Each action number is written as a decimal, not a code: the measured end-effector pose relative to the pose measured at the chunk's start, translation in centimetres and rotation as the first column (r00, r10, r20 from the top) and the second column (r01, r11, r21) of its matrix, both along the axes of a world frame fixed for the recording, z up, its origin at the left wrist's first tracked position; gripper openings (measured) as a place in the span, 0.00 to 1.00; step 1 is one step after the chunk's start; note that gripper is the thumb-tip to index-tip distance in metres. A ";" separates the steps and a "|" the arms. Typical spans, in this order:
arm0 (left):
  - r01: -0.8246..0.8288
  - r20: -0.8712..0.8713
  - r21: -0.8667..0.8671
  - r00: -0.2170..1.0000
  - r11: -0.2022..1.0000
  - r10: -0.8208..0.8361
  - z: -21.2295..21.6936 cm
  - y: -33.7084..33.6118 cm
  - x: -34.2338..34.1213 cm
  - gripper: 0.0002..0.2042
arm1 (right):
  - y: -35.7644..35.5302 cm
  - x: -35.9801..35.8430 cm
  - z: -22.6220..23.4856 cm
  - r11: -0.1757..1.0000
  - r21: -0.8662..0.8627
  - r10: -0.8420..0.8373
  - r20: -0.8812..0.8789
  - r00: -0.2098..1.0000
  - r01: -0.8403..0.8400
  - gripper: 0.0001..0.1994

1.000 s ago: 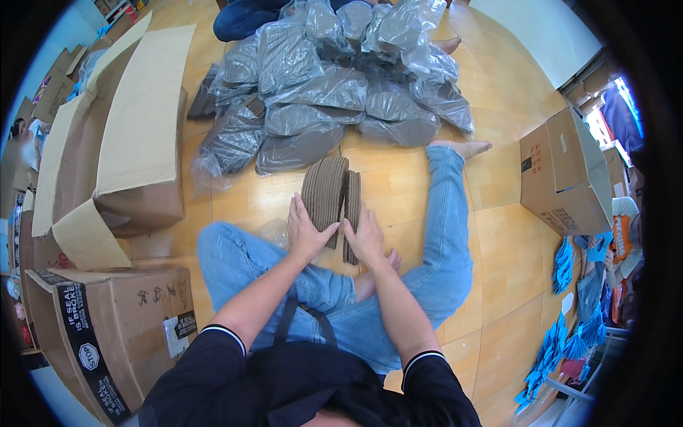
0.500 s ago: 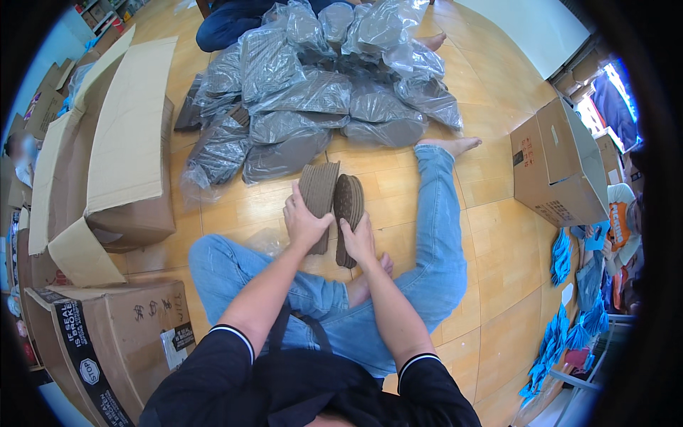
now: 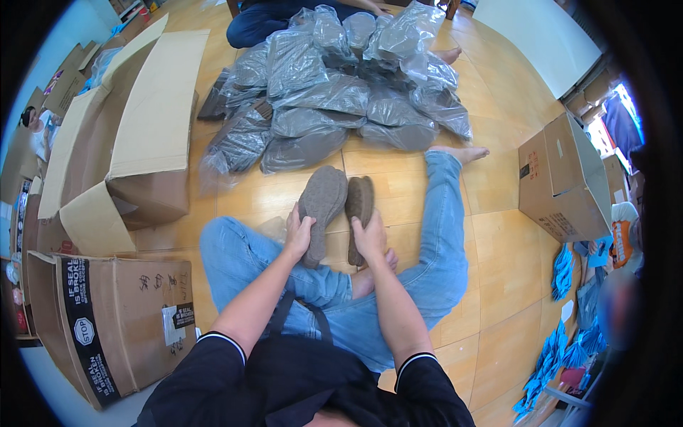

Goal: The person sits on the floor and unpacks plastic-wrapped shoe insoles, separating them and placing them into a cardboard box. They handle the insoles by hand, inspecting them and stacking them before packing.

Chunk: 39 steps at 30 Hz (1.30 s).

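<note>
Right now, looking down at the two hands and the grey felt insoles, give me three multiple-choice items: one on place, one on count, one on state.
1. Where does the pile of clear plastic bags with grey contents lie?
A. On the wooden floor beyond the insoles
B. Inside the open cardboard box
C. On the lap

2. How many grey felt insoles are held up?
A. One
B. Two
C. Four

3. How do the insoles stand?
A. Flat on the floor
B. Rolled up
C. On end, toes up

Answers: 1 A, the bags spread on the floor. 2 B, the left hand grips the left insole, the right hand the right insole. 3 C, both rise from the hands.
</note>
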<state>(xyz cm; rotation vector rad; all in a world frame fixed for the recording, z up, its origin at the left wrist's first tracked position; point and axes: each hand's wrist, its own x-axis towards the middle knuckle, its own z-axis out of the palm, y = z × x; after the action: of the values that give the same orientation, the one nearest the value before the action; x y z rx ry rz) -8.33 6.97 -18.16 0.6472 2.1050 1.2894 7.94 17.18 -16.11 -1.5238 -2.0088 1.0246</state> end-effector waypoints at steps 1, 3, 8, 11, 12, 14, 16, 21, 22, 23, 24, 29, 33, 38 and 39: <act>0.007 0.151 0.088 0.988 0.996 -0.021 0.4 -0.1 0.0 0.35 | -0.1 -0.2 0.3 0.999 -0.035 0.008 -0.024 1.000 -0.009 0.29; -0.047 0.400 0.226 0.915 0.973 -0.049 0.8 0.0 0.3 0.36 | -0.5 -0.5 0.8 0.995 -0.101 -0.026 -0.068 0.997 0.019 0.30; -0.091 0.436 0.250 0.900 0.964 -0.028 0.2 1.7 0.4 0.35 | -2.8 -1.9 0.3 0.947 0.177 0.280 -0.048 0.959 -0.268 0.29; -0.081 0.400 0.240 0.916 0.967 -0.022 -0.4 1.7 0.1 0.32 | -1.5 -1.0 -0.6 0.972 -0.055 0.220 -0.137 0.966 -0.229 0.28; -0.074 0.364 0.242 0.931 0.967 -0.019 -0.5 1.6 0.0 0.31 | -0.9 -0.7 -0.9 0.970 -0.184 0.117 -0.210 0.971 -0.157 0.26; -0.072 0.391 0.246 0.920 0.967 -0.031 -0.6 1.1 0.0 0.31 | 0.4 -0.3 -1.5 0.937 -0.339 -0.064 -0.406 0.912 -0.085 0.25; -0.060 0.422 0.252 0.905 0.966 -0.054 -0.5 0.6 0.1 0.32 | 1.4 0.1 -1.5 0.875 -0.479 -0.212 -0.514 0.831 -0.073 0.23; -0.053 0.508 0.283 0.855 0.958 -0.103 0.0 0.5 -0.3 0.33 | 1.9 0.7 0.9 0.845 -0.475 -0.264 -0.771 0.580 -0.246 0.22; -0.064 0.511 0.280 0.855 0.958 -0.093 0.3 0.5 -0.3 0.33 | 1.9 0.7 1.7 0.824 -0.494 -0.284 -0.784 0.553 -0.276 0.22; -0.076 0.507 0.266 0.859 0.961 -0.072 0.7 0.5 -0.2 0.34 | 1.8 0.8 2.6 0.821 -0.487 -0.271 -0.792 0.547 -0.298 0.24; -0.100 0.499 0.255 0.866 0.962 -0.042 1.3 0.5 0.0 0.34 | 1.6 1.0 3.4 0.814 -0.486 -0.270 -0.800 0.536 -0.317 0.25; -0.135 0.184 0.200 0.978 0.970 0.098 6.2 1.2 2.5 0.30 | 0.9 1.3 6.5 0.833 -0.399 -0.186 -0.853 0.487 -0.382 0.27; -0.149 0.674 0.529 0.672 0.835 -0.307 10.5 2.1 4.5 0.27 | -0.2 0.5 7.3 0.832 -0.326 -0.107 -0.888 0.448 -0.448 0.25; -0.092 0.677 0.575 0.612 0.813 -0.410 11.9 2.8 5.2 0.26 | -0.3 0.5 7.6 0.940 -0.031 0.230 -0.679 0.697 -0.340 0.21; -0.107 0.673 0.576 0.625 0.811 -0.396 11.8 2.7 5.2 0.26 | -0.1 0.9 7.8 0.950 0.040 0.269 -0.604 0.750 -0.309 0.21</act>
<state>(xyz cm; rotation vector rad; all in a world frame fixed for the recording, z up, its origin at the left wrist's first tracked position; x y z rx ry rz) -3.18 9.68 -6.32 0.3651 0.9112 1.7115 8.84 17.11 -8.36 -0.7503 -1.7654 1.4846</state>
